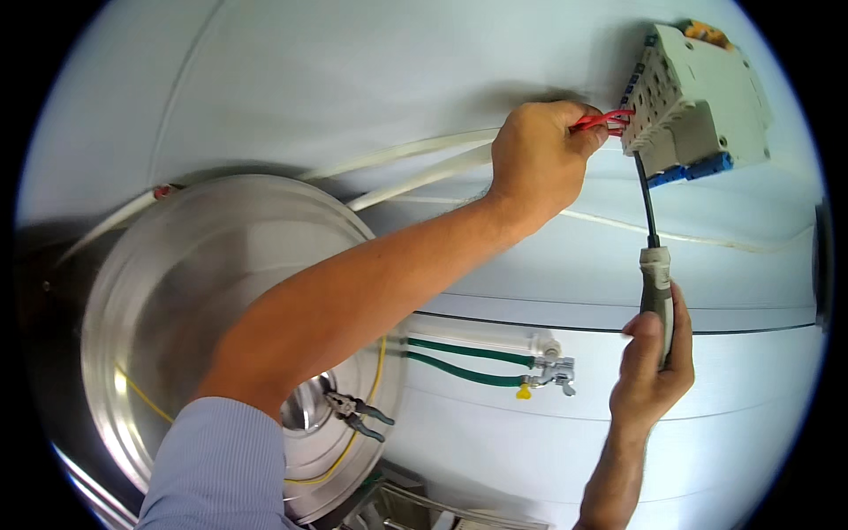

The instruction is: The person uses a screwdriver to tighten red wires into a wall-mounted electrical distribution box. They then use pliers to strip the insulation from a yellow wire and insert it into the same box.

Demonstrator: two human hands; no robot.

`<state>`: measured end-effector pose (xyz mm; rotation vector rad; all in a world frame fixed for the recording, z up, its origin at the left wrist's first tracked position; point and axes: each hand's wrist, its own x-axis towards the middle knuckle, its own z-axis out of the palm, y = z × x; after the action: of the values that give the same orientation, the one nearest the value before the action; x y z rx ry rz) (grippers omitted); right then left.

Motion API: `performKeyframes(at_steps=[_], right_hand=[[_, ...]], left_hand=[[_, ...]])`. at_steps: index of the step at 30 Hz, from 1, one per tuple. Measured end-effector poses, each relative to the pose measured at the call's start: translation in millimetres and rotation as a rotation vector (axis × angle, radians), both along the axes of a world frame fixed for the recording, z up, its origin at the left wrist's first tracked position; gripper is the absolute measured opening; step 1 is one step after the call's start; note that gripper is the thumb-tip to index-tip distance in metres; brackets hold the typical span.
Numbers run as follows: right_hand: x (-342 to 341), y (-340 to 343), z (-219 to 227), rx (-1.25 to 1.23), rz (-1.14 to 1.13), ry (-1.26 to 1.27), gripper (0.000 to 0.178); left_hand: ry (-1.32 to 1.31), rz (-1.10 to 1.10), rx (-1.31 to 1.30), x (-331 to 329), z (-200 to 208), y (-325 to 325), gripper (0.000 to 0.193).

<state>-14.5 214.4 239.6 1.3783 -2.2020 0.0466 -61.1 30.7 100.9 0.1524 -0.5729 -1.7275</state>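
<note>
Red wires (604,118) are pinched in my left hand (541,157), their ends reaching the terminal side of a white circuit breaker block (720,97) at the upper right. My right hand (652,371) is wrapped round the grey and white handle of a screwdriver (654,269). Its dark shaft points up, with the tip at the lower edge of the block, just below the red wires. Whether the tip sits in a screw is hidden. Blue clips and an orange clip stick out from the block's edges.
White cables (415,152) run along the pale wall behind my left arm. Below that arm stands a large round metal lid or vessel (124,291), with pliers (355,413) and a yellow wire (146,395) on it. Green hoses (468,351) lead to a metal tap (555,371).
</note>
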Motion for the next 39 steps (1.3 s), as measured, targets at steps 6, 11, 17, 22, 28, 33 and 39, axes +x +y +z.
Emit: performKeyframes(at_steps=[6, 11, 17, 22, 28, 33, 39], right_hand=[[12, -5, 13, -0.453, -0.064, -1.280, 0.052], [7, -8, 8, 0.127, 0.048, 0.262, 0.043], [10, -16, 5, 0.281, 0.126, 0.591, 0.037], [18, -17, -8, -0.188, -0.085, 0.098, 0.037], [4, -11, 0, 0.215, 0.298, 0.744, 0.021], [-19, -1, -24, -0.282, 0.379, 0.291, 0.016], [-32, 6, -42, -0.231, 0.450, 0.589, 0.019]], left_hand=[[-0.068, 0.002, -0.011, -1, -3, 3, 0.020], [-0.095, -0.043, -0.012, 5, -3, 0, 0.020], [-0.105, -0.084, -0.008, 8, -4, -1, 0.019], [-0.121, -0.108, -0.021, 13, -7, -2, 0.018], [-0.130, 0.017, -0.019, 4, -4, 0, 0.018], [-0.076, -0.091, -0.047, 10, -7, -7, 0.021], [-0.070, -0.033, -0.062, 6, -5, -4, 0.022]])
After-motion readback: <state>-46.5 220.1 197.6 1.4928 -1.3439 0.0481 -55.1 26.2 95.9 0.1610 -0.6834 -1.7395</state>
